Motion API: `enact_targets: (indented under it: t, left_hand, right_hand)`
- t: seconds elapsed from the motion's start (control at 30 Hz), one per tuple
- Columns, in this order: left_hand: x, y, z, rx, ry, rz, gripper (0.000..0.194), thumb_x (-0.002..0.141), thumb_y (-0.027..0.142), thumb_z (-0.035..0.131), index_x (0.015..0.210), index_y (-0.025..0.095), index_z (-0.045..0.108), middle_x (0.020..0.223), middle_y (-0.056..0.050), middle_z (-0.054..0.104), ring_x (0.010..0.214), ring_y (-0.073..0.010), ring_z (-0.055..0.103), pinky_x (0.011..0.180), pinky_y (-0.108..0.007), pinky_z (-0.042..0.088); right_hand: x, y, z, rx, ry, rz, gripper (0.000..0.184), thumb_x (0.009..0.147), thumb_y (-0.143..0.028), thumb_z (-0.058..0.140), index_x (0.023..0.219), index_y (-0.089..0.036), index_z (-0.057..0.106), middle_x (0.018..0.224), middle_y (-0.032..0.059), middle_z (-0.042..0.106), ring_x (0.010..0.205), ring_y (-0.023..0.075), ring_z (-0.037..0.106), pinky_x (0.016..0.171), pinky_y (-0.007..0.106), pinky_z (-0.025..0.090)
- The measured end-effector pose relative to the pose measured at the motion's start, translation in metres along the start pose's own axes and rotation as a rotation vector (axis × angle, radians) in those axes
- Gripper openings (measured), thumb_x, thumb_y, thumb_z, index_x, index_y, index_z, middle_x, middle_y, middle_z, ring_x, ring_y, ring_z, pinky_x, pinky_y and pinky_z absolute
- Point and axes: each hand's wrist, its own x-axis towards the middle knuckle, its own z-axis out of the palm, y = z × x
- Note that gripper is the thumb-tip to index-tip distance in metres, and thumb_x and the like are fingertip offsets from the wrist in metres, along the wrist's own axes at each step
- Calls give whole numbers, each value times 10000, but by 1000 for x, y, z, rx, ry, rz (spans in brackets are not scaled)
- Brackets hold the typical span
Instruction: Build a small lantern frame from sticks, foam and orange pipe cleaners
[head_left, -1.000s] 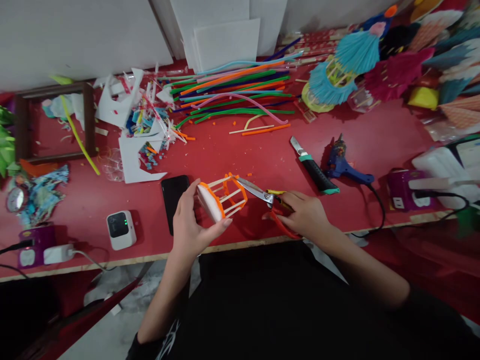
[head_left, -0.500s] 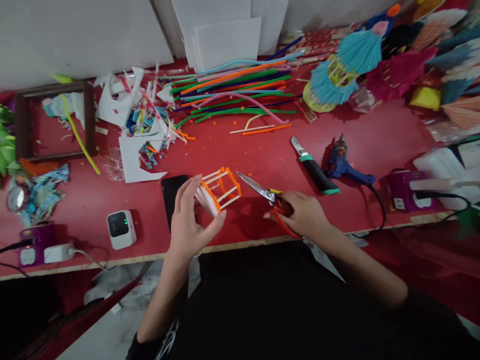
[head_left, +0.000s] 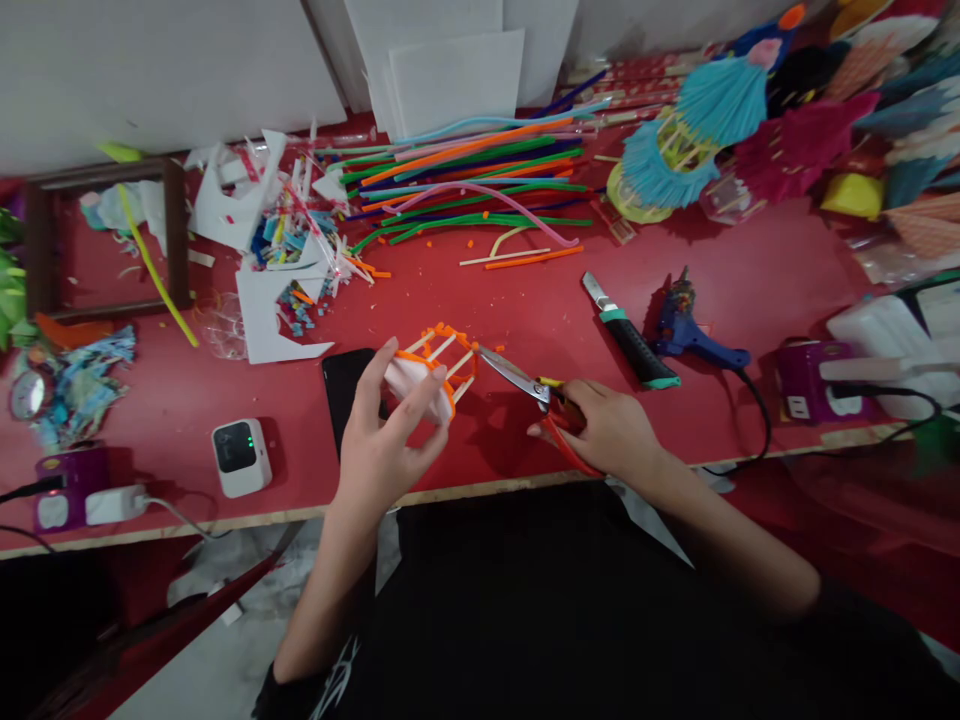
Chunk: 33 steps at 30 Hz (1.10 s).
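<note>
My left hand (head_left: 390, 435) grips a small craft frame (head_left: 442, 352) by its white base. Pale sticks run from that base to an orange-edged ring at the far end, and the frame lies tilted on its side. In my right hand (head_left: 611, 425) is a pair of scissors (head_left: 517, 375) with red handles. Their blades look closed together, and the tips meet or nearly meet the frame's orange ring. Part of the base is hidden behind my left fingers.
A utility knife (head_left: 630, 345) and a blue glue gun (head_left: 697, 330) lie to the right. Behind are colourful pipe cleaners (head_left: 472, 175) and paper scraps (head_left: 281, 330). A black phone (head_left: 341, 390) and a white device (head_left: 241, 458) lie left. The red table's front edge (head_left: 465, 492) runs close to me.
My left hand has turned the craft frame, so its base faces me more and its ring has come round to the scissor tips. My right hand and the scissors have hardly moved.
</note>
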Motion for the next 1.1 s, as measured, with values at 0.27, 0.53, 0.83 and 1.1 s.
enact_targets:
  t: [0.27,0.53,0.83,1.1]
  left_hand:
    - [-2,-1,0,21,3,9,598,844,131,761,1391,276,568,1636,-177,326,1431,-391,485,994,-487,598]
    - [-3,-1,6,-24,137,-2,485,830,169,805,1271,293,647,1606,-132,367,1406,-371,518,1012,-468,583]
    - [-8,-1,10,-8,177,-208,1058,745,372,862,1610,222,271,1462,-205,468,1375,-380,512,1015,-516,585]
    - [-6,2,9,27,179,-220,994,734,368,862,1568,175,356,1390,-207,510,1311,-360,555,992,-507,598]
  right_hand:
    - [0,2,-1,-37,-30,-3,721,953,-778,333,909,-168,715,791,120,730,727,235,693,575,304,380]
    - [-3,0,3,-56,70,-38,778,949,-795,318,893,-152,752,763,128,742,687,222,704,547,292,378]
    - [-6,1,6,-30,113,-129,720,979,-741,360,825,-139,724,705,111,711,657,191,674,559,291,395]
    - [-5,0,7,-4,91,-139,724,981,-737,363,733,-144,697,623,86,659,556,154,615,533,282,368]
